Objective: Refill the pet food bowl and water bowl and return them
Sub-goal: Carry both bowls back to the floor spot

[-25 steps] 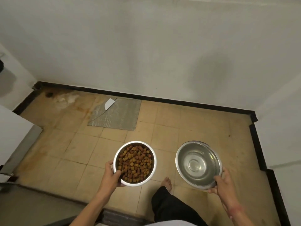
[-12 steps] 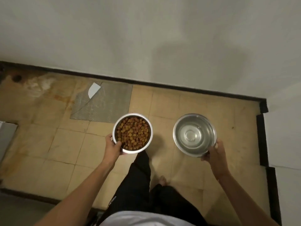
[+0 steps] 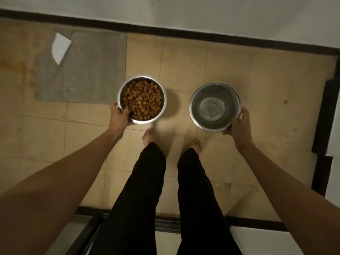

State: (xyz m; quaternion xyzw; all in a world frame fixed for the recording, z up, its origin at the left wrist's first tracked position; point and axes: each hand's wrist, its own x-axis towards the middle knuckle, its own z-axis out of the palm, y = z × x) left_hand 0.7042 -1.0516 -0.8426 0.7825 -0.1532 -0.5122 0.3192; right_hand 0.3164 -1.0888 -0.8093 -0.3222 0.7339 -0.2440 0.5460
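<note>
Two hands are busy, each with one steel bowl held out over the floor. The left hand (image 3: 118, 115) grips the food bowl (image 3: 142, 99) at about its seven o'clock, thumb hooked over the rim and fingers underneath; the bowl is heaped with brown kibble (image 3: 142, 99) and sits fairly level. The right hand (image 3: 238, 123) holds the water bowl (image 3: 214, 107) at about its four o'clock, thumb on the rim and fingers curled under the wall. A faint sheen and rings inside suggest water, though how deep it stands is hard to tell. Both bowls hang above the yellow tiled floor (image 3: 248, 74), ahead of the person's bare feet, with the food bowl just beside the right edge of a grey ribbed mat (image 3: 88, 70) at ten o'clock from it; a white scrap (image 3: 60, 47) lies on the mat's far corner. A dark skirting (image 3: 202, 36) runs along the wall at twelve o'clock. Both bowls look stiff, smooth and slippery, so a one-sided rim grip lets them tip. The water bowl is probably the touchier: it will slosh if tilted, and wet steel slides. Kibble is light but spills easily. Lowering each one flat, with fingers kept beneath until the base meets the floor, seems safest.
</note>
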